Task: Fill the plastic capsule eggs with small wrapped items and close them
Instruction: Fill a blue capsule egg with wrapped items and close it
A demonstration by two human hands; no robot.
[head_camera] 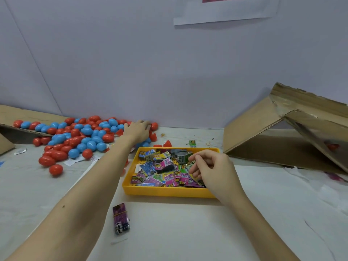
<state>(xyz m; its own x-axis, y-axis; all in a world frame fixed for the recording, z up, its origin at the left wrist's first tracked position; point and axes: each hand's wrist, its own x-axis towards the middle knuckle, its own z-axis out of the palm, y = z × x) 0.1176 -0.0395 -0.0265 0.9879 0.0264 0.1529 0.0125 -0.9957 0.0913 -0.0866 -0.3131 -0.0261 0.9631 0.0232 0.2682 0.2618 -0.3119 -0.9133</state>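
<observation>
Lilac wall (131, 63) fills the upper field, with a white paper sheet (224, 12) fixed to it near the top. Below it lies the pale tabletop (188, 232). At far right a flattened cardboard box (267, 132) leans open, its flaps taped; a second cardboard piece (17, 117) lies at far left beneath the near end of the egg heap. Red and blue plastic capsule eggs (79, 136) are heaped against the wall on the left half of the tabletop, several strays lying nearer the viewer, and a few open red halves (167, 143) lie just behind the tray. A yellow tray (165, 192) sits at centre, holding a loose pile of small wrapped items (160, 172) in pink, green, blue and yellow printed wrappers.

The left hand (138, 129) reaches, arm extended, to the far right edge of the egg heap, palm down with fingers curved over the eggs there; whether its grip is clamped on an egg cannot be told. The right hand (211, 168) hovers over the right part of the tray, fingers loosely curled with thumb and forefinger close together above the wrappers; whether they pinch a wrapper cannot be told. A banded bundle of purple wrappers (121, 218) lies on the tabletop in front of the tray. One green packet (192, 143) and a rubber band (208, 143) lie behind the tray.
</observation>
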